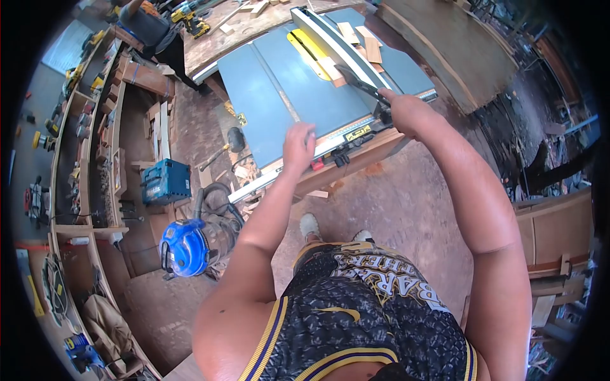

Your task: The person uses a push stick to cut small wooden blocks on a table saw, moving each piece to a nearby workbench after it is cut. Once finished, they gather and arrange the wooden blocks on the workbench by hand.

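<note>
My right hand (412, 114) is closed around the handle end of a black push stick (361, 82). The stick slants over the grey table saw (267, 108) beside the long rip fence (343, 47). Near its far tip lies a small wood piece (338, 79), close to the yellow throat plate (308, 54). The saw blade itself I cannot make out. At the front edge of the saw table, my left hand (298, 149) has its fingers curled in, with nothing visible in them. Several light wood offcuts (372, 49) lie beyond the fence.
A blue-topped shop vacuum (185, 247) and a teal tool case (166, 182) stand on the floor at left, by long shelves (89, 228). Another person (149, 28) stands at the far left. Yellow drills (190, 22) sit on the back bench. A large wood slab (454, 47) lies at right.
</note>
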{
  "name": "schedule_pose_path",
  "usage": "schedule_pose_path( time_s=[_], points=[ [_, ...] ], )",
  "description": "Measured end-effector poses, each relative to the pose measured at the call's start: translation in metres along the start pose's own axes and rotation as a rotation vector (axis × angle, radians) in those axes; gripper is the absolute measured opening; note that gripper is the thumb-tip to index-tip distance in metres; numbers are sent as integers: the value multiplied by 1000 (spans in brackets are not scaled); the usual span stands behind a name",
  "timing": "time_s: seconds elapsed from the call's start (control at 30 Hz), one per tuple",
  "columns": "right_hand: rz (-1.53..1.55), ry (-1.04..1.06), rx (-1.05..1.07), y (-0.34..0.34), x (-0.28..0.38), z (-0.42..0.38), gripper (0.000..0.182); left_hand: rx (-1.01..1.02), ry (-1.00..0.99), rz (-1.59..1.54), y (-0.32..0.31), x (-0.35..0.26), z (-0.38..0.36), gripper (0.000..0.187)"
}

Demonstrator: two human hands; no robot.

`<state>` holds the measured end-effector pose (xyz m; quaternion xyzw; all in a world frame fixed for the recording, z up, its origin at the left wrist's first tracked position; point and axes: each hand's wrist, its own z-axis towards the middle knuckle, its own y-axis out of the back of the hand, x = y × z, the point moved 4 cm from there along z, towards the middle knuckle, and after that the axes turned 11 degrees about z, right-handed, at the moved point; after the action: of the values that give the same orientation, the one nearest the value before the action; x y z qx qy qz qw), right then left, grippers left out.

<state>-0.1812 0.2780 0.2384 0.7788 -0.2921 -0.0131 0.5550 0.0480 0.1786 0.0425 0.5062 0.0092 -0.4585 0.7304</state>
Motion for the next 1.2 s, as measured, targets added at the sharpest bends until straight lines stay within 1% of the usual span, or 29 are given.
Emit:
schedule_pose_path(
  time_s=[0.07, 0.13, 0.17, 0.23, 0.27, 0.33, 0.37, 0.43, 0.47, 0.53, 0.57, 0.63, 0.67, 0.73, 0.87, 0.93, 1.03, 1.07, 1.1, 1.17, 1.2],
  points=[
    [2, 4, 6, 0, 3, 5, 82, 77, 15, -145, 1, -11, -35, 19],
    [13, 14, -9, 3, 6, 11, 85, 260, -16, -266, 0, -32, -71, 17],
    [8, 17, -13, 4, 7, 14, 85, 253, -15, -268, -6, -34, -83, 17],
    [83, 0, -3, 3, 7, 21, 86, 407, 132, -365, -41, -17, -114, 19],
    [79, 2, -4, 3, 8, 26, 86, 404, 133, -366, -60, -9, -121, 19],
    [73, -7, 12, 4, 11, 33, 86, 489, 811, -628, -108, 31, -146, 21],
    [68, -5, 10, 7, 15, 31, 86, 485, 811, -633, -122, 43, -148, 21],
    [38, -45, 46, 13, 26, 25, 74, 435, 1286, -781, -150, 69, -160, 19],
    [33, -44, 43, 15, 29, 27, 74, 433, 1284, -788, -160, 76, -158, 19],
    [-20, -49, 84, 17, 32, 32, 76, 309, 1452, -959, -169, 81, -155, 37],
    [-22, -50, 83, 16, 32, 37, 76, 309, 1452, -962, -173, 83, -154, 37],
    [61, -65, 58, 15, 31, 49, 77, 207, 1471, -1075, -169, 77, -144, 35],
    [61, -66, 57, 14, 31, 55, 77, 209, 1470, -1076, -167, 75, -140, 35],
    [38, -57, 58, 13, 33, 65, 76, 33, 1548, -1179, -168, 77, -139, 30],
    [75, -38, 16, 13, 35, 80, 83, -17, 1566, -1241, -175, 84, -142, 27],
    [53, -38, 39, 17, 40, 81, 83, 70, 1544, -1202, -174, 83, -144, 26],
    [37, -41, 27, 15, 44, 94, 84, 39, 1566, -1173, -179, 91, -155, 26],
    [37, -41, 23, 16, 45, 97, 84, 58, 1586, -1116, -180, 93, -158, 30],
    [30, -42, 28, 16, 47, 99, 84, 59, 1583, -1118, -176, 92, -158, 30],
    [18, -44, 25, 20, 52, 103, 84, 313, 1517, -867, -168, 90, -159, 32],
    [45, -46, 32, 21, 53, 106, 84, 481, 1400, -746, -161, 89, -158, 37]
  ],
)
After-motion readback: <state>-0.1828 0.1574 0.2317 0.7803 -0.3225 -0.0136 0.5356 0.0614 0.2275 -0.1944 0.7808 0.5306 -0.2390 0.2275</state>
